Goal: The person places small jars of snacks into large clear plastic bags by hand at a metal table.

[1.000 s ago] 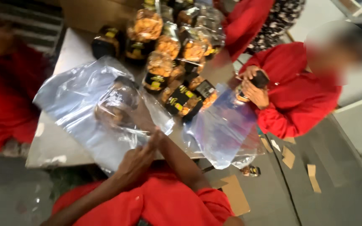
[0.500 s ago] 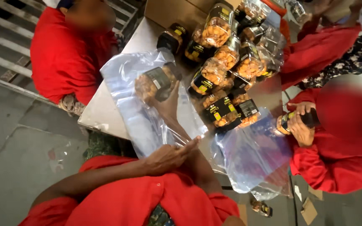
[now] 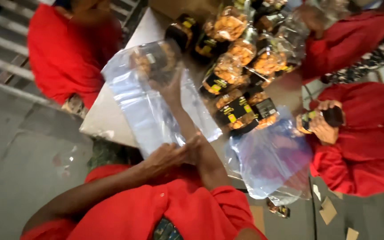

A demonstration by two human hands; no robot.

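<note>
Right hand [image 3: 167, 84] is deep inside the clear plastic bag [image 3: 150, 111], fingers closed around a jar of snacks [image 3: 154, 62] at the bag's far end. Left hand [image 3: 167, 156] pinches the bag's near edge. Bag lies on the table [image 3: 112, 120], just beside the pile of jars [image 3: 241, 66].

The jar [image 3: 156, 62] has been pushed deeper into the clear plastic bag [image 3: 152, 102], toward its far end, with the right hand [image 3: 170, 89] reached further in behind it. The left hand [image 3: 165, 155] has been brought onto the bag's near edge beside the right forearm. A second jar [image 3: 318, 119] has been raised by the co-worker's hands [image 3: 323, 129].
</note>
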